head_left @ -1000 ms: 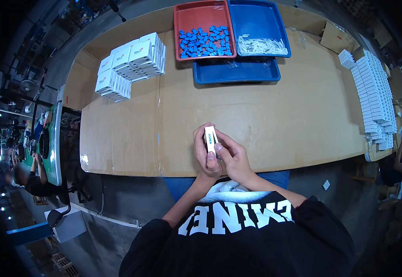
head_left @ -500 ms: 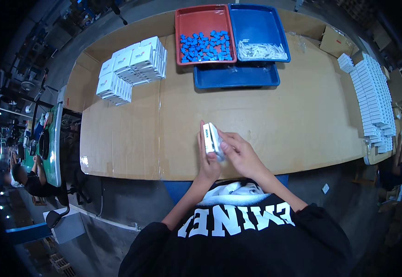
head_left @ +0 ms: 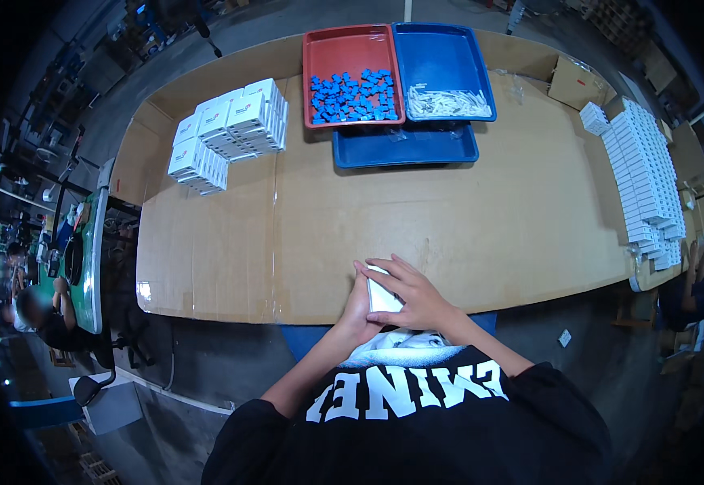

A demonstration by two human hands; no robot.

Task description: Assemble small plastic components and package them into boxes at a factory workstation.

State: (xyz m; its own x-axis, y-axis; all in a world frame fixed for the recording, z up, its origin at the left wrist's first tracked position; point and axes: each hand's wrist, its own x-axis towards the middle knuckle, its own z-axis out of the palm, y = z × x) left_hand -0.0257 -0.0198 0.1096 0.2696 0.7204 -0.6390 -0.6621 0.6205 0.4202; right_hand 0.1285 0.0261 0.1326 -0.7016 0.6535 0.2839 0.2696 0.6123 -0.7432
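A small white box [head_left: 383,297] is held between my two hands near the front edge of the cardboard-covered table [head_left: 319,234]. My left hand [head_left: 357,309] grips the box along its left side. My right hand [head_left: 413,296] wraps over its top and right side, with the fingers reaching across the far end. A plain white face of the box shows between the hands; the rest of it is covered by my fingers.
Stacked white boxes [head_left: 231,121] stand at the back left, and a long stack of white boxes [head_left: 647,178] lines the right side. At the back are a red tray [head_left: 350,50] of blue pieces, a blue tray [head_left: 441,61] of white pieces and a lower blue tray [head_left: 404,149].
Both hands have drawn the box down toward my body. It was on edge with a printed side showing; now a plain white face shows, and my right hand lies across it.
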